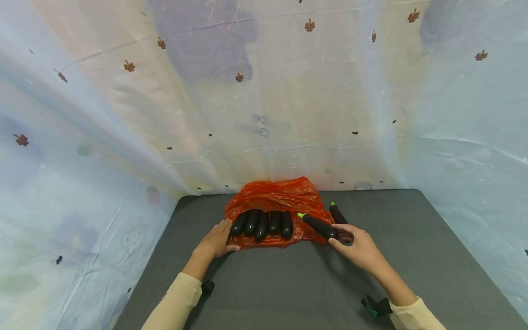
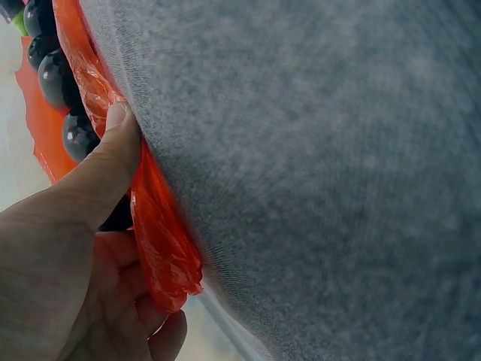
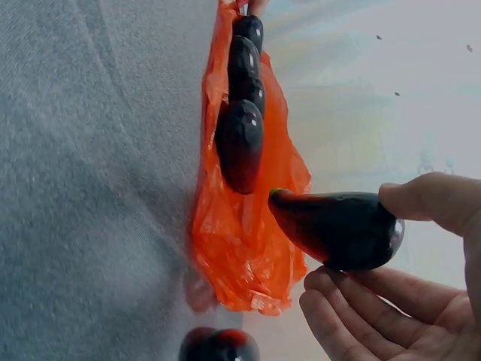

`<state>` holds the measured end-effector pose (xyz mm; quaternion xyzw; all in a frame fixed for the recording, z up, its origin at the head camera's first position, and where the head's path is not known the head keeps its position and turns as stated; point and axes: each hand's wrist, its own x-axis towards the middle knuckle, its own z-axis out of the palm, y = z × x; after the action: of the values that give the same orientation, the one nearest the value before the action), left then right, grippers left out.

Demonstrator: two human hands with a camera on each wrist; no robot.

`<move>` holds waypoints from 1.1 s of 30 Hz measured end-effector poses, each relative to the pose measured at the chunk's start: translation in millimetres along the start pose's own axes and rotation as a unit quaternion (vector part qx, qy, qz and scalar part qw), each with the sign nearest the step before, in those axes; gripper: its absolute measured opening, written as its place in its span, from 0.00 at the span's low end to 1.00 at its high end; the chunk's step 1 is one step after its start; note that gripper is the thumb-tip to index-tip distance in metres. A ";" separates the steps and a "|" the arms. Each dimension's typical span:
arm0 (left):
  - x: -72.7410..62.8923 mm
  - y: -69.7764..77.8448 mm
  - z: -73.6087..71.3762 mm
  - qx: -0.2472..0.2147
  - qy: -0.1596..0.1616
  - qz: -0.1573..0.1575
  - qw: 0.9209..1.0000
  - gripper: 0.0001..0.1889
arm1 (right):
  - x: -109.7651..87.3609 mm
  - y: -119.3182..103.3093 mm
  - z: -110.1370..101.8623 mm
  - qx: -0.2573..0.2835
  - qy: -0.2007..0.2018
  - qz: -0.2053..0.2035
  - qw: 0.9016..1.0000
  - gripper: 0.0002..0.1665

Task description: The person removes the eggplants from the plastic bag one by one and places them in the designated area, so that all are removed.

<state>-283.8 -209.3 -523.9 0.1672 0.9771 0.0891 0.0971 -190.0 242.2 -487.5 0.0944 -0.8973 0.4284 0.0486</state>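
Note:
A red plastic bag (image 1: 284, 192) lies on the grey table, its mouth spread, with a row of several dark eggplants (image 1: 261, 225) inside. At the bag's left edge is my left hand (image 1: 215, 239); its thumb (image 2: 120, 143) lies along the front edge and its fingers hold the plastic from the side. My right hand (image 1: 358, 246) grips another eggplant (image 3: 338, 227) by its rounded end, between thumb and fingers. That eggplant is tilted, its green stem end toward the bag, over the bag's right part. One more eggplant (image 1: 337, 213) lies just right of the bag.
The grey tabletop (image 1: 264, 288) extends in front and to both sides. Pale patterned sheeting (image 1: 288, 101) hangs behind the table and along its sides. Dark straps, one of them a band (image 1: 377, 306), sit at both wrists.

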 end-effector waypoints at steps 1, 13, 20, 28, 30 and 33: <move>0.1 0.1 -0.3 0.000 0.000 0.000 1.000 0.51 | -0.9 -0.2 -1.7 0.003 0.001 -0.002 1.000 0.31; -0.2 0.7 0.2 -0.005 -0.003 0.002 1.000 0.51 | -8.3 3.8 -19.9 0.003 0.021 -0.019 1.000 0.30; -1.1 1.6 -0.5 -0.008 -0.001 0.002 1.000 0.50 | -8.1 4.6 -31.2 -0.007 0.045 -0.033 0.998 0.29; 0.9 -0.3 -0.1 -0.002 -0.002 -0.001 1.000 0.51 | -4.9 17.7 -36.6 -0.007 0.068 -0.017 0.998 0.31; 1.0 -0.3 -0.1 -0.002 -0.003 -0.001 1.000 0.51 | -3.9 22.7 -37.0 -0.007 0.070 -0.010 0.997 0.32; 0.8 0.1 -0.8 -0.004 -0.003 0.000 1.000 0.51 | -2.8 30.5 -37.5 -0.013 0.076 0.004 0.997 0.33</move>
<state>-284.7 -209.0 -523.2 0.1669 0.9764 0.0927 0.1012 -193.5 290.5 -487.6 0.0579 -0.8968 0.4231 0.1160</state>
